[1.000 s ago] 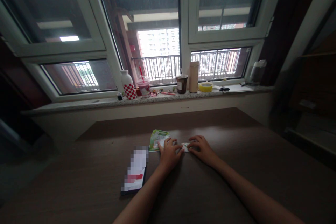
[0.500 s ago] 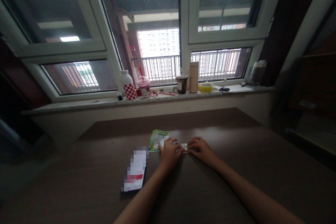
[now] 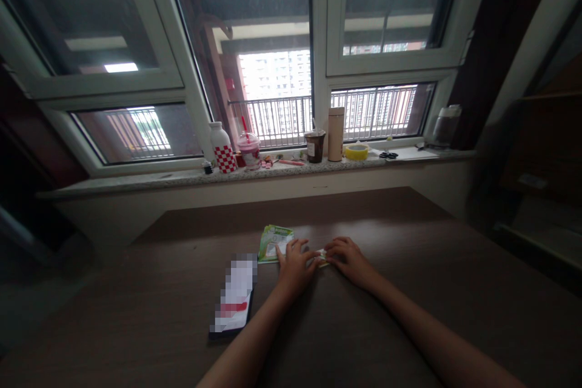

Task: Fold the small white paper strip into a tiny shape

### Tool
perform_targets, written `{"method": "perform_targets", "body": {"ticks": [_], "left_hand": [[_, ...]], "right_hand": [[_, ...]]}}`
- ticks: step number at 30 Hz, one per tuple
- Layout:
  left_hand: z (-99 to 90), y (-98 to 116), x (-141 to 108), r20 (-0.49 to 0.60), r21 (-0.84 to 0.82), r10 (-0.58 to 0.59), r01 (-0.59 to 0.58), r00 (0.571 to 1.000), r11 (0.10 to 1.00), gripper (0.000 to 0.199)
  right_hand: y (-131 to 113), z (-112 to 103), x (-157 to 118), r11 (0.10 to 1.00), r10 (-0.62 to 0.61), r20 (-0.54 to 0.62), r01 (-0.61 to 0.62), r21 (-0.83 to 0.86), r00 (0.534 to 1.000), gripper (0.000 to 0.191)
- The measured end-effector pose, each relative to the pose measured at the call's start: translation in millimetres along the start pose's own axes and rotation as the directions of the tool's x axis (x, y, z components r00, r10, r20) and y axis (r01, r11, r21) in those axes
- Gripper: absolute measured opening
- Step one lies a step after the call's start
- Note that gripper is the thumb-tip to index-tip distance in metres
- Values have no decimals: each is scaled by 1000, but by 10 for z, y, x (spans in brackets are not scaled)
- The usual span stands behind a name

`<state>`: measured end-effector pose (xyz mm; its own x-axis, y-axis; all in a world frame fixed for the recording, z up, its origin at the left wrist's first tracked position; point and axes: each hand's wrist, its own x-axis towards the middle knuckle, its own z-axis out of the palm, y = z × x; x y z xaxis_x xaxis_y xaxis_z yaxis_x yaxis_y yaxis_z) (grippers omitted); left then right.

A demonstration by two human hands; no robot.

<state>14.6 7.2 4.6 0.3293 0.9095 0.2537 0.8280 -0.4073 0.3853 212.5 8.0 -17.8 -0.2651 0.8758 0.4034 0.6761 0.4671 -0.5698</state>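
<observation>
Table (image 3: 391, 230) lay below the windowsill (image 3: 182, 178), phone (image 3: 236, 297) on it near the left forearm, green-and-white packet (image 3: 274, 245) just beyond the phone. Left hand (image 3: 296, 264) was palm-down, fingers bent and partly spread, right hand (image 3: 348, 257) curled with fingers together, both touching the small pale piece (image 3: 322, 256) on the table between them, grip under the fingertips couldn't be told

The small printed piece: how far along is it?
Nothing looks plainly finished. In hand is the small printed piece, with the left hand and right hand at its sides. What remains is unclear; green printed sheets lie by the left hand.
</observation>
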Motion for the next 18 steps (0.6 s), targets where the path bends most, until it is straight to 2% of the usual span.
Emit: {"method": "perform_targets", "body": {"ticks": [10, 18], "left_hand": [[-10, 2, 26, -6, -5, -31, 31, 1000, 1000, 19], [45, 18, 95, -9, 19, -85, 85, 996, 996, 18]], "right_hand": [[-23, 14, -20, 999, 17, -42, -19, -36, 999, 13], [-21, 37, -9, 994, 64, -18, -65, -86, 998, 17]]}}
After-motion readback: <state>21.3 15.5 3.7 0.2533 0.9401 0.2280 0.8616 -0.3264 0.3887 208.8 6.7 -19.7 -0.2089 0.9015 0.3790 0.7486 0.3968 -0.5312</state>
